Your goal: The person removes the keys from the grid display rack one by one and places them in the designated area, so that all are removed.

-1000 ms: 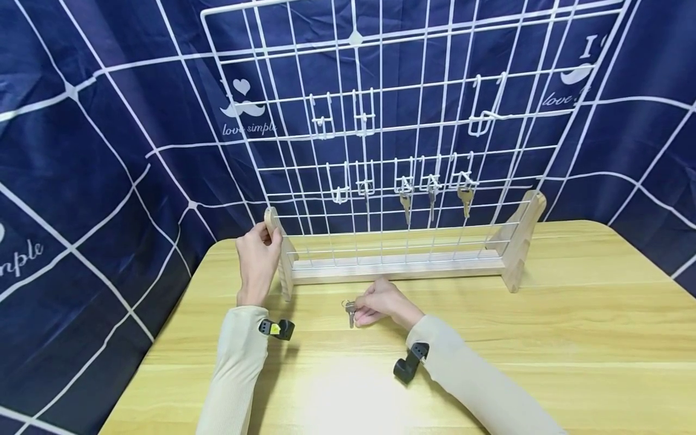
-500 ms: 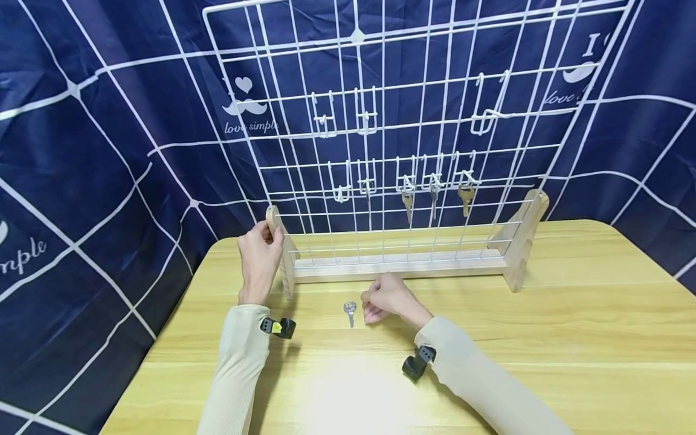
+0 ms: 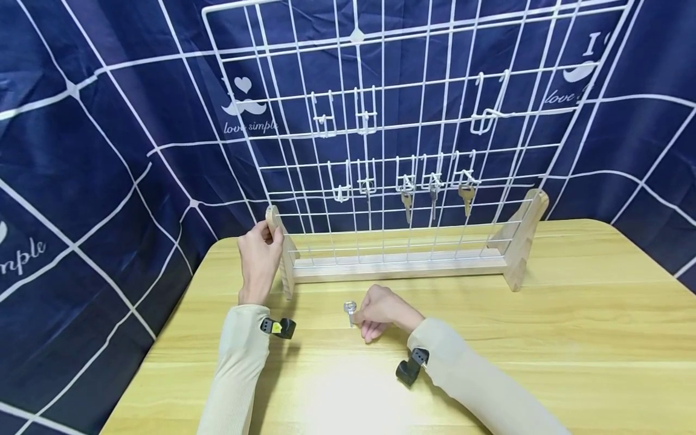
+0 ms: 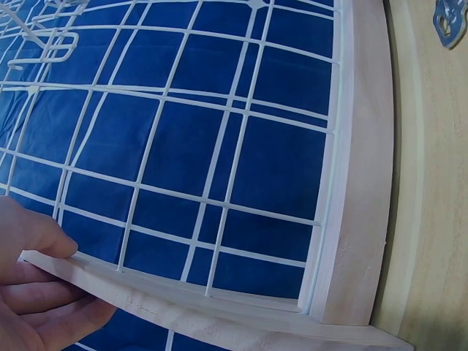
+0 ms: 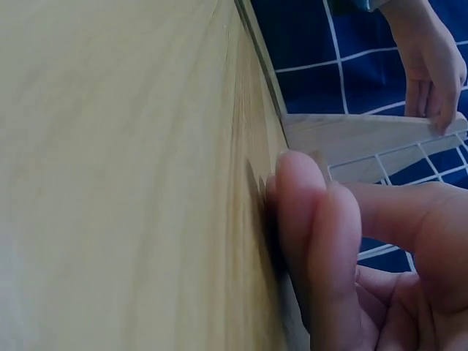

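A silver key (image 3: 350,308) lies flat on the wooden table (image 3: 571,338), just in front of the rack. My right hand (image 3: 362,315) is curled over it and pinches its blade against the tabletop; in the right wrist view the fingertips (image 5: 311,219) press down on the wood. My left hand (image 3: 266,238) grips the left wooden end post (image 3: 278,241) of a white wire grid rack (image 3: 413,121). The left wrist view shows its fingers (image 4: 36,270) wrapped on that post (image 4: 168,300). Three keys (image 3: 432,196) hang on the lower row of hooks.
The rack's wooden base (image 3: 397,266) runs across the table's back, with a second end post (image 3: 522,241) at the right. Several bare white hooks (image 3: 348,115) sit on the grid. A dark blue patterned cloth (image 3: 109,151) hangs behind and to the left.
Half a second ago my right hand was lifted a little to the right of the key. It has come back down left onto the key. The left hand has stayed on the post.
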